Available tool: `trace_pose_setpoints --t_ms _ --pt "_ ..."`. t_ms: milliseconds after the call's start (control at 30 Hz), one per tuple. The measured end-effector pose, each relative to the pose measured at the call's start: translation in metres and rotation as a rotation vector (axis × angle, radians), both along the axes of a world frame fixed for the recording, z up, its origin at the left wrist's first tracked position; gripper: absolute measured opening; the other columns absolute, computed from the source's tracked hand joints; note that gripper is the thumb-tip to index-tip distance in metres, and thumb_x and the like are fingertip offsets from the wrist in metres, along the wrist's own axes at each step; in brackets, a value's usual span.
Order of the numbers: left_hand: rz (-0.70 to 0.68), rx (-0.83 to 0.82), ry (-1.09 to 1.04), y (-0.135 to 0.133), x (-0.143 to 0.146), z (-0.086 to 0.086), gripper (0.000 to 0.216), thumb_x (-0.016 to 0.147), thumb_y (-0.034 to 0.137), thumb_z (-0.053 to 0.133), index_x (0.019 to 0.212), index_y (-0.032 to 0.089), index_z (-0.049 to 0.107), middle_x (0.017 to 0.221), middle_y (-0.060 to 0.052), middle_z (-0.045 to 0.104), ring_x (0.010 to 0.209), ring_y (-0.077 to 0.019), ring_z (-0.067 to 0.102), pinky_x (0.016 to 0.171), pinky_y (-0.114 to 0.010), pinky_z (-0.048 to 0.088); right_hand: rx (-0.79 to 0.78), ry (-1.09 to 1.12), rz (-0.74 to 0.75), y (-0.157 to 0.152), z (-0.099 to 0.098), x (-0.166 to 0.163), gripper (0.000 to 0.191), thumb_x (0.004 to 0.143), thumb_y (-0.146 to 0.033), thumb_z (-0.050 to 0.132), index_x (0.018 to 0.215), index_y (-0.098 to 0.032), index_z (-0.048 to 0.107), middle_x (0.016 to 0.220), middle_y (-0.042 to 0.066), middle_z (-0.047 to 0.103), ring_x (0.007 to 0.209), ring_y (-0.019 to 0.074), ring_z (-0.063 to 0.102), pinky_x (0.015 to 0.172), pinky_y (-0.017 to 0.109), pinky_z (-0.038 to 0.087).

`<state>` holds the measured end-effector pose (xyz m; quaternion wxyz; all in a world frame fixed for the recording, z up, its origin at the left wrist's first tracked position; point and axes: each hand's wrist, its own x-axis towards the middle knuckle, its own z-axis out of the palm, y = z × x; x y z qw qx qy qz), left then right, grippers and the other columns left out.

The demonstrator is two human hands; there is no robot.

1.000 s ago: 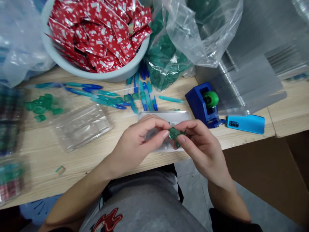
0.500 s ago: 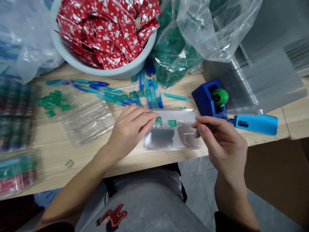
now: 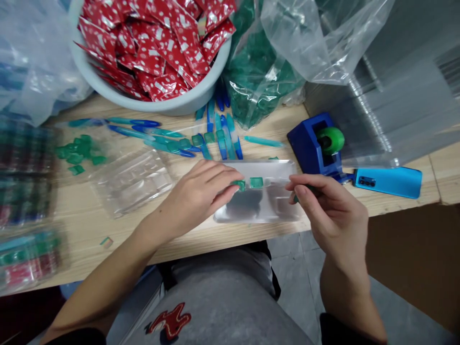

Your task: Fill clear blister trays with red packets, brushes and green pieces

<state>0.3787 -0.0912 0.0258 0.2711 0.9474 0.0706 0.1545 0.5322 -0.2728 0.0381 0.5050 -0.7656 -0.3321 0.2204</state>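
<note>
A clear plastic tray [image 3: 268, 205] lies at the table's front edge. Two small green square pieces sit in its upper row: one [image 3: 256, 182] lies free, the other [image 3: 240, 185] is under the fingertips of my left hand [image 3: 196, 199], which is pinched on it. My right hand [image 3: 328, 218] hovers over the tray's right end, fingers curled round more small green pieces that barely show by the thumb.
A grey bowl [image 3: 187, 103] of red packets stands at the back. Beside it a bag of green pieces [image 3: 257, 88], blue and teal sticks [image 3: 215, 139], a blue tape dispenser [image 3: 316, 148], a blue phone [image 3: 390, 181]. Another clear tray [image 3: 131, 181] and loose green pieces [image 3: 77, 153] lie left.
My hands, together over the tray with a green piece between them, have parted. The left hand set green pieces into the tray's upper row; the right hand drew back to the right.
</note>
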Motion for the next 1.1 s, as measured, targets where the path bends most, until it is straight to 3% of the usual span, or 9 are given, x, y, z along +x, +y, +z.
trace_pose_setpoints --t_ms 67,167,300,400,567,733,800,1000,1100 --pt "0.073 -0.096 -0.046 -0.004 0.001 0.002 0.012 0.094 0.018 0.055 0.099 0.019 0.065 0.092 -0.003 0.073 0.083 -0.0178 0.066 0.078 -0.034 0.049 0.016 -0.001 0.052 0.002 0.002 -0.002 0.017 0.092 -0.015 0.055 0.097 -0.022 0.070 0.081 -0.002 0.069 0.067 0.0076 0.062 0.061 0.020 0.051" --pt "0.259 -0.381 -0.091 -0.012 0.003 0.010 0.007 0.092 0.022 0.059 0.094 0.022 0.066 0.086 0.000 0.072 0.079 -0.0149 0.066 0.073 -0.029 0.051 0.025 -0.044 0.145 0.009 0.006 -0.010 0.018 0.093 -0.012 0.049 0.094 -0.021 0.066 0.078 -0.002 0.066 0.067 0.0082 0.061 0.056 0.019 0.047" --pt "0.335 -0.633 -0.099 -0.023 0.003 0.024 0.004 0.090 0.026 0.064 0.089 0.024 0.067 0.082 0.002 0.071 0.077 -0.0132 0.067 0.072 -0.026 0.054 0.070 -0.158 0.255 0.023 0.013 -0.023 0.005 0.092 -0.022 0.060 0.096 -0.021 0.061 0.078 -0.002 0.063 0.070 0.0087 0.060 0.061 0.020 0.047" --pt "0.327 -0.657 -0.100 -0.028 0.001 0.029 0.003 0.089 0.023 0.063 0.088 0.024 0.066 0.082 0.002 0.070 0.077 -0.0127 0.066 0.070 -0.024 0.055 0.100 -0.225 0.276 0.028 0.016 -0.027 0.004 0.092 -0.022 0.061 0.095 -0.020 0.059 0.074 -0.003 0.060 0.067 0.0085 0.057 0.061 0.021 0.047" --pt "0.355 -0.665 -0.059 -0.030 -0.001 0.029 0.004 0.088 0.024 0.061 0.086 0.022 0.063 0.076 0.002 0.067 0.068 -0.0124 0.064 0.055 -0.021 0.051 0.126 -0.276 0.285 0.022 0.016 -0.026 0.009 0.092 -0.012 0.056 0.092 -0.021 0.059 0.074 -0.003 0.058 0.067 0.0087 0.054 0.061 0.023 0.044" --pt "0.359 -0.653 -0.099 -0.033 0.004 0.030 0.005 0.087 0.022 0.059 0.082 0.021 0.059 0.073 0.002 0.065 0.066 -0.0111 0.063 0.050 -0.019 0.048 0.162 -0.459 -0.068 0.018 0.010 -0.024 0.017 0.088 -0.007 0.056 0.084 -0.024 0.056 0.069 -0.003 0.052 0.062 0.0100 0.049 0.058 0.026 0.042" --pt "0.349 -0.665 -0.101 -0.034 0.006 0.030 0.005 0.088 0.022 0.059 0.084 0.021 0.059 0.074 0.002 0.065 0.066 -0.0109 0.063 0.050 -0.019 0.049 0.164 -0.507 -0.120 0.018 0.009 -0.025 0.018 0.087 -0.006 0.057 0.084 -0.024 0.057 0.068 -0.003 0.052 0.061 0.0101 0.048 0.058 0.026 0.042" --pt "0.373 -0.641 -0.121 -0.035 0.005 0.032 0.005 0.091 0.025 0.059 0.087 0.022 0.060 0.078 0.002 0.068 0.070 -0.0116 0.065 0.057 -0.022 0.052 0.215 -0.201 0.121 0.018 0.015 -0.030 0.025 0.095 -0.012 0.047 0.112 -0.023 0.061 0.084 0.000 0.063 0.074 0.0112 0.057 0.066 0.027 0.048" --pt "0.350 -0.616 -0.125 -0.038 0.005 0.033 0.004 0.092 0.024 0.058 0.089 0.022 0.060 0.078 0.002 0.067 0.072 -0.0119 0.065 0.059 -0.023 0.053 0.166 -0.250 0.166 0.020 0.019 -0.032 0.022 0.094 -0.016 0.052 0.113 -0.023 0.062 0.079 0.000 0.062 0.071 0.0120 0.057 0.064 0.027 0.048"
